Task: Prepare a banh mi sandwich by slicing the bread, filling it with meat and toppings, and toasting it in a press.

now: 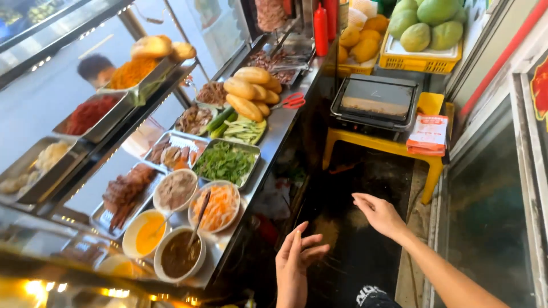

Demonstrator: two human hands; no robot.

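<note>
My left hand (295,263) is raised in front of me near the counter's edge, fingers spread, holding nothing. My right hand (378,214) reaches forward over the dark floor, palm down and fingers apart, also holding nothing. Nearest to the left hand are a bowl of dark sauce (179,254) with a spoon in it and a bowl of shredded carrot and radish (217,206). A closed grill press (377,103) sits on a yellow stool (378,144) beyond my right hand.
The steel counter (281,126) carries trays of green herbs (226,162), sliced meats (127,191), cucumber (240,129), bread rolls (251,90), red scissors (293,101) and a yellow sauce bowl (147,232). Yellow crates of fruit (421,34) stand at the back. A person's head (95,69) shows beyond the glass.
</note>
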